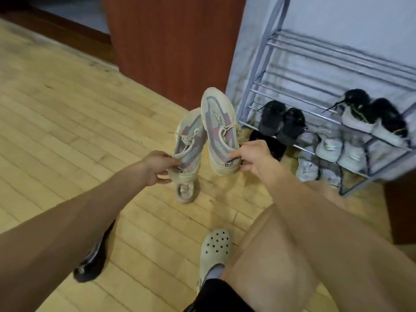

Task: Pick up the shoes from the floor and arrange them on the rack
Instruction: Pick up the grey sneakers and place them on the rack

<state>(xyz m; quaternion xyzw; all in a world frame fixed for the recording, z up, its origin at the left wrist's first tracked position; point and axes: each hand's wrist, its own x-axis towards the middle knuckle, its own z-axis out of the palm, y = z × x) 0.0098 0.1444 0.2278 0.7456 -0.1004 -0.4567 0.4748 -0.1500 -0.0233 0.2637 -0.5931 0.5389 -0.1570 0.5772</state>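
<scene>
Sneakers (219, 131) aloft near rack (254, 72) left edge

- The left hand (157, 167) reaches forward on a bare arm, fingers curled round a shoe (190, 140) at its heel.
- The right hand (253, 157), level with it, grips a second shoe (219, 127) the same way.
</scene>
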